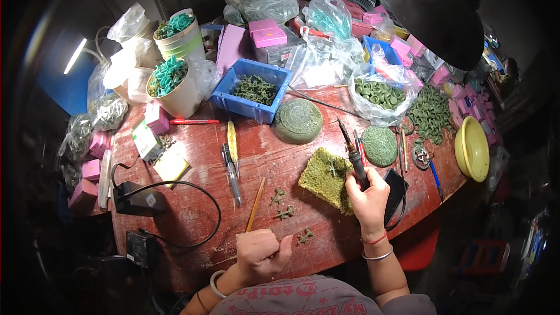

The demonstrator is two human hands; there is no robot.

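Note:
My right hand [367, 195] grips a black pen-like tool with a thin metal tip [354, 155], raised over a mossy yellow-green square pad [318, 181] that bears a small green piece [332, 165]. My left hand [262, 251] is curled closed at the near edge of the red table [175, 227]; whatever may be inside is hidden. A thin wooden stick [255, 201] lies just beyond it, its lower end behind the hand. Small green cross-shaped wax-like pieces [284, 212] lie between my hands. A black phone [396, 186] is partly behind my right hand.
Behind are a blue bin [227, 90], tubs [175, 102], green discs [298, 121], a bag of green rings [359, 114] and loose rings [430, 116]. A yellow bowl [472, 157] stands right; cabled adapters [140, 198] and pens [232, 178] lie left. A dark lamp [437, 23] overhangs the back right.

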